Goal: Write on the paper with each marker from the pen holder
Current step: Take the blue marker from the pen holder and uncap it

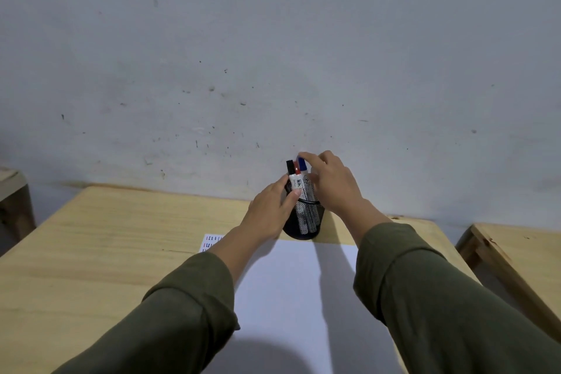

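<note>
- Nearest us, our two olive sleeves reach forward over a blank white paper that lies flat on the wooden counter beneath and between our forearms.
- Just left of our left wrist, a smaller sheet with short coloured marks peeks out, partly hidden by the arm.
- Our left hand is wrapped around the left side of the black mesh pen holder, thumb across its rim.
- The pen holder stands on the counter just beyond the paper's far edge, between our hands.
- Three markers stand upright in it: a black-capped marker, a red-capped marker and a blue-capped marker.
- Our right hand curls its fingers over the blue-capped marker; we cannot tell whether it is gripped.
- Beyond our hands rises a scuffed grey wall.
</note>
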A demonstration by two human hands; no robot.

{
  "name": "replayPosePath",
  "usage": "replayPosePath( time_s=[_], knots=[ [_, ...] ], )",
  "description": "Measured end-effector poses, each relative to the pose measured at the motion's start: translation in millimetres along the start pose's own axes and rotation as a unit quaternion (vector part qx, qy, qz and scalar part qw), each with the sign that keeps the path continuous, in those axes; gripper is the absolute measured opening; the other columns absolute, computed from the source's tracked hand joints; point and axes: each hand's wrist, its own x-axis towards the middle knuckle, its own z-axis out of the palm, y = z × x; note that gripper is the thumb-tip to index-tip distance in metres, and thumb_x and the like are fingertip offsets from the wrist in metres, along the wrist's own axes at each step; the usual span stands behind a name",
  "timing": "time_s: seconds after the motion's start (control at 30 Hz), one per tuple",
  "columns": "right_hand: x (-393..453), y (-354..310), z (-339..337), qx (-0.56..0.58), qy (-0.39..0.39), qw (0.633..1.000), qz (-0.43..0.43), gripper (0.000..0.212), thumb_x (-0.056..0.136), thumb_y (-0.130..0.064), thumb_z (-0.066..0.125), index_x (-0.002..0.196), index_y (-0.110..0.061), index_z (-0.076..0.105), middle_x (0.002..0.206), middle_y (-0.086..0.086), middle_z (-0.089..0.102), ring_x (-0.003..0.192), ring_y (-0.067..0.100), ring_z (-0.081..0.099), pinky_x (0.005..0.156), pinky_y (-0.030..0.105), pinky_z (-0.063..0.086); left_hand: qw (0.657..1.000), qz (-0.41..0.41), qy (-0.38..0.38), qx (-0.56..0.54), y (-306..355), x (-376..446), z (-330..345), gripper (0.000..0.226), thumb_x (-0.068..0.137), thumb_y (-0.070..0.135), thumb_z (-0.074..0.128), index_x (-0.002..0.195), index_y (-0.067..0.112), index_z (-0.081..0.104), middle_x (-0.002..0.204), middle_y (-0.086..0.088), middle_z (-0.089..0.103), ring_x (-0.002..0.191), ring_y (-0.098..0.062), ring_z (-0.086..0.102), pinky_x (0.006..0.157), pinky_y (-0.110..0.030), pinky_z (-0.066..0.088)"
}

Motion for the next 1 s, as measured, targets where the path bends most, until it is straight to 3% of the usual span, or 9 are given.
replayPosePath(
  time_s=[0.2,0.43,0.53,0.63,0.73,0.8,0.9,0.97,1.0],
  knots=[
    [-7.9,-2.4,-4.9,0.075,0.004,0.997,0.031,0.039,0.090,-0.016,0.054,0.127,-0.022,0.046,0.104,0.011,0.061,0.098,0.028,0.054,0.080,0.043,0.046,1.000,-0.007,0.012,0.000,3.5,-2.2,0.5,0.051,0.095,0.045,0.034,0.143,0.029,0.033,0.136,-0.004,0.054,0.123,-0.024,0.050,0.102,-0.041,0.040],
    [-14.3,-13.7,-15.2,0.184,0.036,0.979,0.077,0.041,0.089,-0.011,0.056,0.126,-0.020,0.040,0.097,0.008,0.064,0.081,0.022,0.055,0.070,0.028,0.039,1.000,-0.007,0.025,0.003,10.5,-4.7,-2.5,0.044,0.096,0.040,0.038,0.132,0.017,0.046,0.131,-0.007,0.057,0.124,-0.025,0.049,0.097,-0.034,0.038],
    [-9.4,-25.7,-41.0,0.247,0.113,0.959,0.082,0.040,0.091,-0.008,0.052,0.127,-0.018,0.039,0.094,0.005,0.061,0.082,0.023,0.060,0.072,0.029,0.042,0.993,-0.059,0.099,-0.016,19.6,-5.4,-11.5,0.054,0.097,0.040,0.035,0.139,0.008,0.041,0.138,-0.010,0.052,0.130,-0.026,0.044,0.105,-0.033,0.033],
    [-1.2,-39.7,-71.3,0.309,0.172,0.931,0.087,0.040,0.093,-0.009,0.048,0.129,-0.020,0.036,0.098,0.007,0.060,0.083,0.025,0.064,0.076,0.033,0.050,0.978,-0.074,0.185,-0.056,36.8,-8.3,-29.6,0.048,0.098,0.037,0.033,0.131,0.007,0.050,0.130,-0.009,0.059,0.120,-0.024,0.051,0.095,-0.028,0.036],
    [-4.1,-56.3,-94.6,0.362,0.186,0.910,0.081,0.042,0.092,-0.011,0.050,0.128,-0.024,0.034,0.093,0.007,0.062,0.077,0.019,0.067,0.068,0.017,0.049,0.970,-0.058,0.210,-0.107,59.8,-14.1,-51.1,0.040,0.099,0.034,0.034,0.124,0.012,0.056,0.126,-0.004,0.061,0.116,-0.020,0.053,0.087,-0.021,0.032],
    [-16.8,-68.3,-104.5,0.403,0.154,0.899,0.076,0.044,0.090,-0.012,0.053,0.127,-0.026,0.034,0.090,0.010,0.068,0.075,0.017,0.068,0.068,0.014,0.050,0.967,-0.056,0.198,-0.148,73.6,-18.7,-64.0,0.039,0.098,0.035,0.035,0.124,0.016,0.057,0.127,-0.001,0.061,0.119,-0.018,0.052,0.090,-0.022,0.034],
    [-45.3,-83.3,-107.5,0.469,0.077,0.877,0.079,0.045,0.089,-0.012,0.057,0.126,-0.026,0.035,0.088,0.012,0.071,0.078,0.024,0.069,0.078,0.031,0.056,0.958,-0.059,0.126,-0.250,90.7,-34.1,-78.4,0.037,0.098,0.035,0.035,0.124,0.020,0.058,0.127,0.002,0.063,0.118,-0.013,0.052,0.102,-0.033,0.038],
    [-65.9,-93.0,-104.6,0.498,0.043,0.863,0.076,0.043,0.088,-0.012,0.058,0.123,-0.026,0.037,0.086,0.009,0.072,0.077,0.023,0.069,0.082,0.038,0.055,0.953,-0.055,0.077,-0.288,97.4,-52.4,-83.7,0.034,0.099,0.032,0.037,0.121,0.019,0.060,0.122,0.002,0.064,0.111,-0.010,0.054,0.098,-0.033,0.040],
    [-76.1,-97.8,-104.1,0.506,0.032,0.858,0.077,0.042,0.089,-0.012,0.057,0.123,-0.026,0.037,0.085,0.006,0.072,0.076,0.020,0.069,0.081,0.034,0.055,0.953,-0.051,0.061,-0.291,98.7,-62.1,-85.8,0.032,0.099,0.030,0.038,0.117,0.020,0.062,0.119,0.002,0.065,0.109,-0.009,0.055,0.093,-0.031,0.041]
  ],
)
